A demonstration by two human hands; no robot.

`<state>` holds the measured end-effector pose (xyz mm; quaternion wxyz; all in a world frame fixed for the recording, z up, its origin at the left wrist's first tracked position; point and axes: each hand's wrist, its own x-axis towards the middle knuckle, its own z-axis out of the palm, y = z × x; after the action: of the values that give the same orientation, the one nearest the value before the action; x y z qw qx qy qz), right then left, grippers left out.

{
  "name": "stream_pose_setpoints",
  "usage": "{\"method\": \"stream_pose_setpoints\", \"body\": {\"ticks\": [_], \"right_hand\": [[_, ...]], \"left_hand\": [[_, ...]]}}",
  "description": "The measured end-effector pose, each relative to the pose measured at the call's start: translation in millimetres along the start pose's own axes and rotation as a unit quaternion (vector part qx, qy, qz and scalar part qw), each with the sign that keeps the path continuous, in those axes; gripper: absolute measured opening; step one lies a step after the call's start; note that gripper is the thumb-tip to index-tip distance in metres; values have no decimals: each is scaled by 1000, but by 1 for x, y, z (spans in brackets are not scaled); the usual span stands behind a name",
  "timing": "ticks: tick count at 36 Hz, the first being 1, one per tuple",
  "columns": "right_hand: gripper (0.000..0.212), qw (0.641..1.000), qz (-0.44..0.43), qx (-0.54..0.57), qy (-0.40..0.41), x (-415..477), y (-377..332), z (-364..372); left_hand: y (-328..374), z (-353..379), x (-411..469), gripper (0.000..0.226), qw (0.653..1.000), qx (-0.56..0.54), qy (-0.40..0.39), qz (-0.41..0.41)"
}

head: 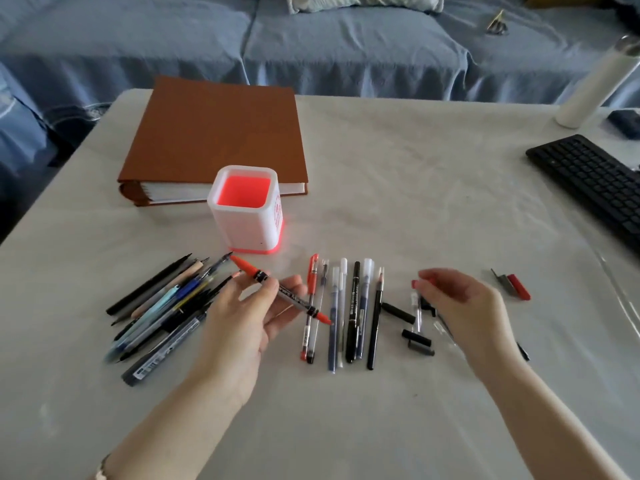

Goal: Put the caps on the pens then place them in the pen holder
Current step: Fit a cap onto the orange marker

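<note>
left hand (pixel 249 317): palm up-ish over the desk (pixel 433 188), pinching a red double-ended marker (pixel 294 297) between thumb and fingers, other fingers loosely spread
marker: held off the desk, tilted, one red tip aimed up-left toward the pen holder, the other down-right over the middle row of pens; both ends look capped
right hand (pixel 464 306): hovering over the loose caps, fingers (pixel 438 276) bent and close together; it's motion-blurred, and there's something red at the fingertips, but honestly can't tell if it's pinching a cap or not
pen holder (pixel 242 233): white square cup, glowing red inside, upright just in front of the binder, nothing sticking out of it
pen pile (pixel 166 306): a messy bunch fanned out at the left, beside the left hand, mostly dark ones plus a light blue one
pen row (pixel 349 313): neat-ish line of pens between the two hands, lying on the desk
loose caps (pixel 398 311): a few black ones scattered under and beside the right hand
red cap (pixel 519 288): off to the right with a grey piece next to it
binder (pixel 214 140): brown, lying flat behind the holder
keyboard (pixel 588 181): black, far right edge
white bottle (pixel 595 81): standing at the back right corner
</note>
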<state>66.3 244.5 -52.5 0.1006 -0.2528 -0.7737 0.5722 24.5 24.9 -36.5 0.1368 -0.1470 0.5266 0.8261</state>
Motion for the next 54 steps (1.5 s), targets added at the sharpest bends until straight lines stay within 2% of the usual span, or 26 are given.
{"method": "stream_pose_setpoints", "body": {"ticks": [3, 7, 12, 25, 29, 31, 33, 34, 36, 39, 44, 47, 50, 54], "right_hand": [[16, 996, 10, 87, -29, -29, -14, 17], [17, 985, 3, 164, -51, -52, -26, 33], [31, 988, -25, 142, -59, -65, -30, 42], [38, 991, -67, 80, -83, -65, -29, 42], [45, 989, -96, 38, -102, -67, -25, 41], [39, 985, -130, -18, -114, -67, -21, 39], [19, 971, -191, -94, -111, -67, -19, 38], [18, 962, -213, -130, -110, -67, -17, 37], [31, 942, -256, -191, -107, -66, -12, 38], [29, 909, -312, -264, -82, -65, -9, 39], [24, 888, -353, -286, -77, -66, -3, 39], [25, 885, -354, -287, -91, -66, -1, 38], [24, 901, -326, -259, -123, -64, -2, 36], [17, 947, -183, -154, -214, -57, -8, 32]], "left_hand": [[5, 1, -4, 16, 997, -77, -7, -24], [5, -1, -10, 17, 996, -87, -6, -7], [4, -1, -15, 17, 997, -83, -2, 7], [-1, 3, -26, 12, 997, -73, -11, 11], [-7, 4, -31, 11, 998, -54, -23, 11], [-8, 3, -32, 10, 999, -42, -26, 11], [-9, 3, -32, 10, 999, -29, -31, 16], [-9, 3, -32, 10, 999, -24, -32, 17], [-10, 4, -34, 11, 999, -19, -33, 17], [-11, 7, -37, 11, 999, -20, -36, 24], [-16, 13, -41, 20, 999, 3, -23, 44], [-18, 13, -41, 22, 999, 12, -23, 40], [-18, 14, -41, 21, 998, 16, -30, 45], [-17, 19, -41, 18, 995, 36, -47, 77]]}}
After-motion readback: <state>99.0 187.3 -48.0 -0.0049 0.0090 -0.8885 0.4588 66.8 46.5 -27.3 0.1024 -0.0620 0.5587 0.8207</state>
